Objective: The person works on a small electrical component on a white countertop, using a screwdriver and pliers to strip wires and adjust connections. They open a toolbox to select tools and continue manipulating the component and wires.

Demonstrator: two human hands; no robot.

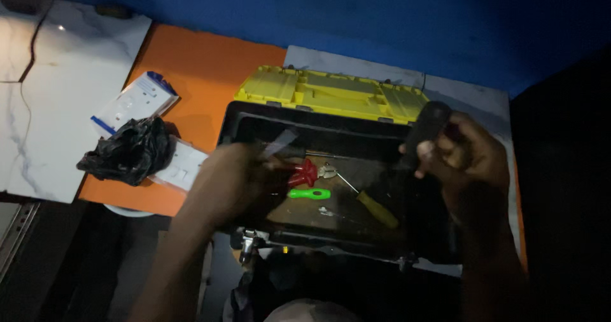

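Item 1 — open toolbox [254, 126], black body, yellow lid [331, 93] being held back against the blue wall [318, 10]; it is being rested partly on an orange mat [197, 74] and partly on a pale marble-look surface [63, 93].

Item 2 — right hand [468, 153], being kept over the right end of the box. It is being closed around a dark, stubby cylindrical object [425, 128], probably a tool handle, whose long axis is being tilted up and slightly rightward; what its lower end carries cannot be told.

Item 3 — left hand [235, 175], blurred, being lowered into the left half of the box. A thin, pale, flat strip [280, 142] is showing at its fingertips; whether the fingers are pinching it or merely lying beside it cannot be told.

Item 4 — contents on the box floor: red-handled pliers [305, 172] just right of the left hand; a green handle [310, 194] lying level just below them; a yellow-handled screwdriver [375, 207] with its long axis running diagonally, shaft toward upper left, handle toward lower right. The left hand is nearer the pliers and green handle; the screwdriver is lying between the two hands, below the right one.

Item 5 — outside the box, left: a crumpled black plastic bag [130, 150] being rested on white packaged switch plates [137, 99].
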